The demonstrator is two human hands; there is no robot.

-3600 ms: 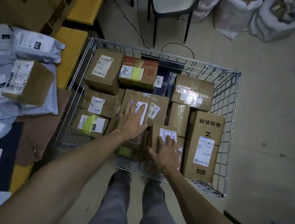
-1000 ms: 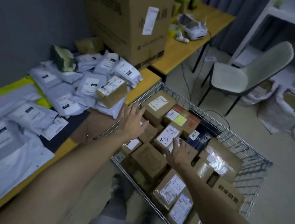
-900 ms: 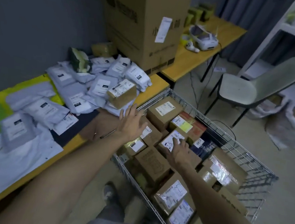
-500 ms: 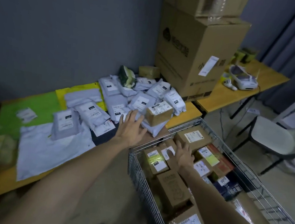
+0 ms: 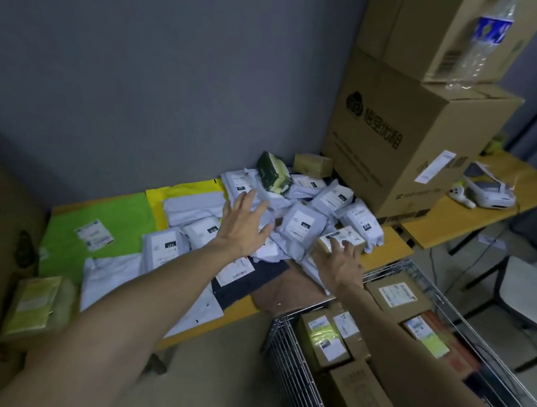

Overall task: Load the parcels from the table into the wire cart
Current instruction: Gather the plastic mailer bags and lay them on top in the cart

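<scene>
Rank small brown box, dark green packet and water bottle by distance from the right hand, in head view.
1. Small brown box: at the right hand.
2. Dark green packet: back of the pile, leftward.
3. Water bottle: atop the stacked cartons.

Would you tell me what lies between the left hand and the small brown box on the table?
A labelled white mailer, seen in the head view.
</scene>
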